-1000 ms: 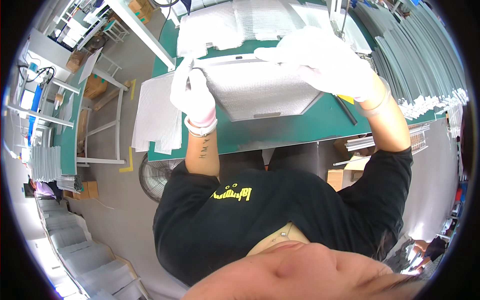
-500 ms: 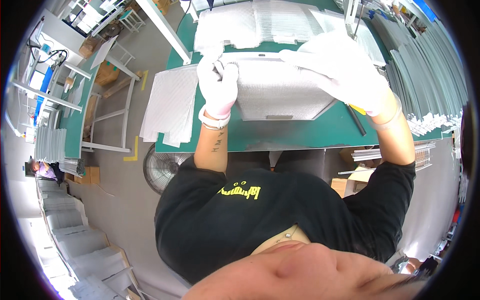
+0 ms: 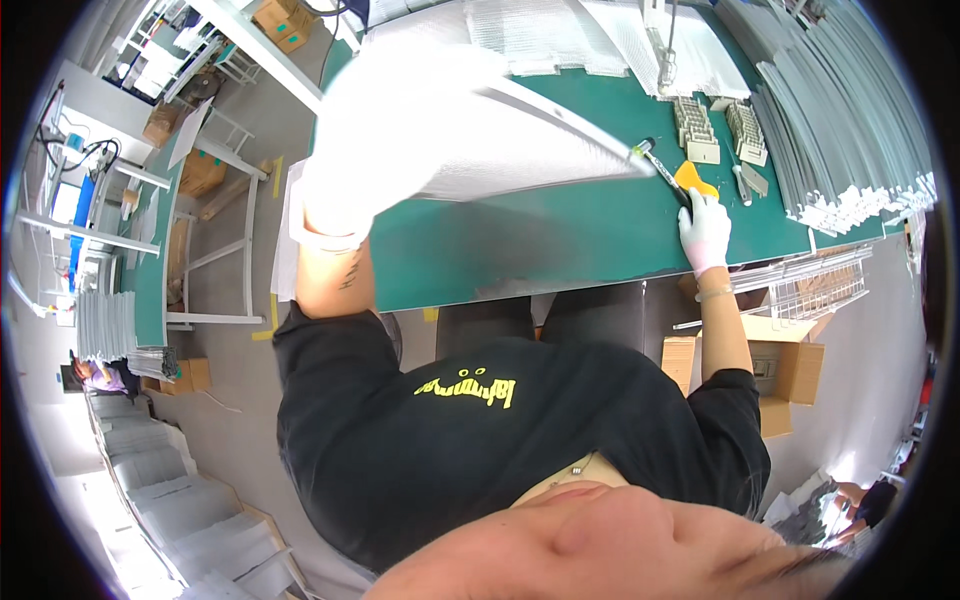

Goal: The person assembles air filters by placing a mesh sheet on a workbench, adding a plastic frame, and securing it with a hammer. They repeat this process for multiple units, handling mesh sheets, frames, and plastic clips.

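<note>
My left hand point(image 3: 385, 130), in a white glove and washed out by glare, is at the near left end of a silvery framed panel point(image 3: 500, 165). The panel is tilted, its pale edge bar slanting down to the right; the fingers' outline is lost in the brightness, but the panel's left end is held up in them. My right hand point(image 3: 706, 235), also gloved, is closed round the black handle of a hammer point(image 3: 661, 173). Its head rests near the panel's right corner. A yellow flat piece point(image 3: 695, 180) lies just beyond my right fingers.
Two rows of beige plastic parts point(image 3: 697, 130) and a scraper point(image 3: 745, 186) lie on the green table point(image 3: 600, 215). Silvery sheets point(image 3: 550, 35) cover the back; long grey strips point(image 3: 840, 110) are stacked at right. An open cardboard box point(image 3: 790, 370) and wire rack point(image 3: 800, 285) are below.
My right hand has left the panel, moved down to the right and taken hold of the hammer. My left hand has risen toward the camera, and the panel is now turned and tilted.
</note>
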`<control>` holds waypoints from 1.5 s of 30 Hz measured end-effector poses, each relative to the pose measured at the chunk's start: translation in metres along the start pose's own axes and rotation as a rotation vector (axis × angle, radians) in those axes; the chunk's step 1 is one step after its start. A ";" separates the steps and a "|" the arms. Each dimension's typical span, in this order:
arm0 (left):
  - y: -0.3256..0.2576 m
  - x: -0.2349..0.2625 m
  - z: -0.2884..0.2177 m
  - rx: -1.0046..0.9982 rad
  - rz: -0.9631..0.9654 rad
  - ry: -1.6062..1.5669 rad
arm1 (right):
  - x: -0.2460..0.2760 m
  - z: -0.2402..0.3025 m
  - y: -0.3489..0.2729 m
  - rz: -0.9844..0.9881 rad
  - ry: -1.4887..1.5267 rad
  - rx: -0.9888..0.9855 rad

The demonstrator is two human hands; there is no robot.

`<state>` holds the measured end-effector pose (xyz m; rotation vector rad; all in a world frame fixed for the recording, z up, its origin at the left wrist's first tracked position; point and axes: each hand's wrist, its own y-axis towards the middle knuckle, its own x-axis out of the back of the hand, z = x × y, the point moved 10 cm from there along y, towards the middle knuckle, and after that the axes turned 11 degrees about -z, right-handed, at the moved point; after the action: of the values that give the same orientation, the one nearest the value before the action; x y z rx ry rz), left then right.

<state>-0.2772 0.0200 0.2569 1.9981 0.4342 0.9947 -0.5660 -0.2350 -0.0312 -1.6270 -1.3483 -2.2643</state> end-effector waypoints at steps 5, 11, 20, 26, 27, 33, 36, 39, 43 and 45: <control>-0.004 -0.122 -0.008 -0.336 0.395 0.146 | -0.015 -0.005 0.004 0.178 0.059 -0.105; -0.020 -0.152 0.002 -0.448 0.181 0.604 | 0.072 0.014 0.003 0.129 0.631 -0.182; -0.015 -0.134 0.017 -0.043 -0.393 0.596 | 0.247 0.055 0.079 -0.065 0.720 0.139; -0.015 -0.133 0.018 -0.045 -0.505 0.565 | 0.220 0.118 0.091 0.125 0.156 0.540; -0.015 -0.133 0.017 -0.050 -0.525 0.532 | 0.222 0.116 0.096 0.171 0.166 0.465; -0.020 -0.142 0.030 0.007 -0.409 0.556 | 0.248 0.113 0.105 -0.002 0.455 0.253; -0.019 -0.140 0.026 -0.022 -0.432 0.558 | 0.225 0.127 0.091 0.090 0.243 0.385; -0.019 -0.136 0.026 -0.009 -0.428 0.543 | 0.199 0.114 0.081 0.300 0.299 0.236; -0.022 -0.135 0.015 -0.060 -0.487 0.490 | 0.131 0.078 0.046 0.413 0.293 0.229; -0.025 -0.126 0.004 -0.088 -0.514 0.487 | 0.083 0.056 0.029 0.478 0.252 0.149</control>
<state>-0.3515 -0.0449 0.1741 1.4376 1.0850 1.1281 -0.5473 -0.1811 0.0557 -1.3763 -0.9234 -1.9524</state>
